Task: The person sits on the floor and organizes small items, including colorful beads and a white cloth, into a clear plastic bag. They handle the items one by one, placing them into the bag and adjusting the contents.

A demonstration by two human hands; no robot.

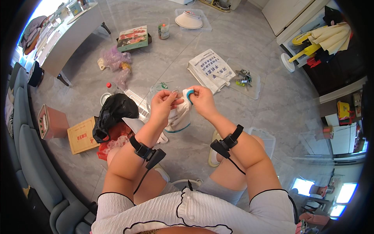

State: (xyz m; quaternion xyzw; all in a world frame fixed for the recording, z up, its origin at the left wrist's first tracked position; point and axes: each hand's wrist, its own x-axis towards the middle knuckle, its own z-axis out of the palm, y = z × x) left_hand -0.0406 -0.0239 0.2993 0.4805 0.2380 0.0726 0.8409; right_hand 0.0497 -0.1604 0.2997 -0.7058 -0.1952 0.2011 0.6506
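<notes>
In front of me, my right hand [203, 99] pinches the teal-edged rim of a white cloth item [177, 117], which hangs down between my hands. Its exact kind is unclear; a second teal edge shows at its lower end. My left hand [162, 102] is close beside it, with thumb and forefinger closed on a small clear plastic piece [175, 90]. Whether my other left fingers also grip the cloth cannot be made out. Behind my left hand lies a clear plastic bag [162, 85] with green print.
Left: black plastic bag [119, 112], red bag [118, 134], wooden box [82, 136], pink bin [55, 122], bottle with red cap [112, 86]. Ahead: printed white bag [209, 68], clear tray [254, 87] with metal clips [244, 78], clear cup [163, 29], printed box [133, 38], sun visor [189, 20].
</notes>
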